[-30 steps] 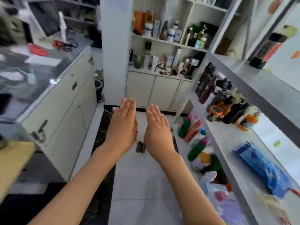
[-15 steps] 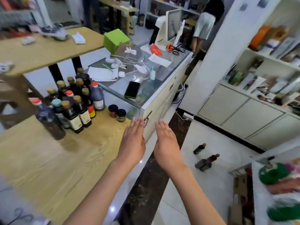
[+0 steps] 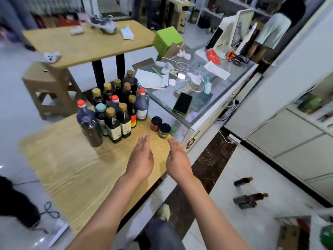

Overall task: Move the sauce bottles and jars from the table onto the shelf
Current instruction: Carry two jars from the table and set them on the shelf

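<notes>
Several dark sauce bottles (image 3: 115, 109) with gold, red and teal caps stand clustered at the far end of a light wooden table (image 3: 72, 166). Two small black-lidded jars stand to their right: one with a red label (image 3: 156, 123), one with a green label (image 3: 164, 130). My left hand (image 3: 141, 159) and my right hand (image 3: 177, 159) hover flat and empty over the table's right edge, just short of the jars. Only a blurred corner of the shelf shows at the bottom right.
A glass-topped counter (image 3: 203, 112) with a phone, cables and papers adjoins the table on the right. Two bottles (image 3: 248, 198) lie on the white floor tiles. A wooden stool (image 3: 48, 85) and a second table stand behind. A person stands at the far right.
My view has swung left from the shelf aisle to the table. Both hands, still empty and flat, have come over the table's right edge near the jars.
</notes>
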